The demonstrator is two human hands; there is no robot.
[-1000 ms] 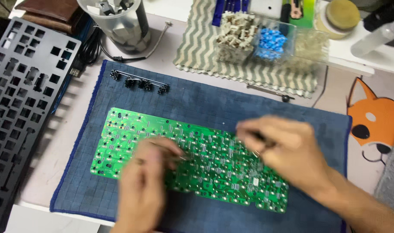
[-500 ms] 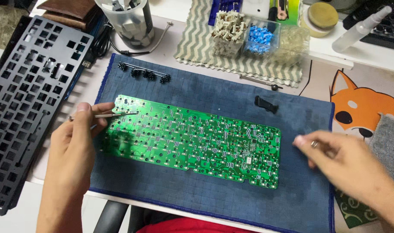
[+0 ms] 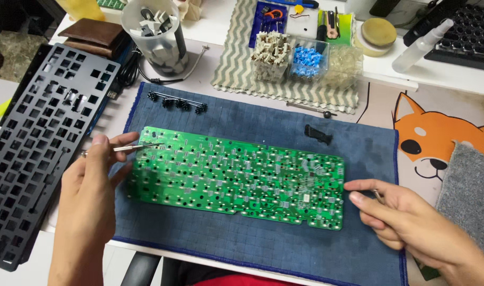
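While the green circuit board (image 3: 236, 177) lay flat on the blue cloth mat (image 3: 263, 119) at the frame's centre, the left hand (image 3: 91, 182) pinched metal tweezers (image 3: 136, 148) over its upper-left corner. The right hand (image 3: 406, 220) touched the board's right edge, fingers curled around something small and indistinct.

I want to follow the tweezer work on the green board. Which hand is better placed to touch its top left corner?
Left. The left hand holds thin metal tweezers whose tips already lie over the green circuit board's top left corner; the right hand rests by its right edge.

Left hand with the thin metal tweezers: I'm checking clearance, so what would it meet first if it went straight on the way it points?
Probably the green circuit board: the left hand aims its tweezers at the board's top-left corner; height is unclear.
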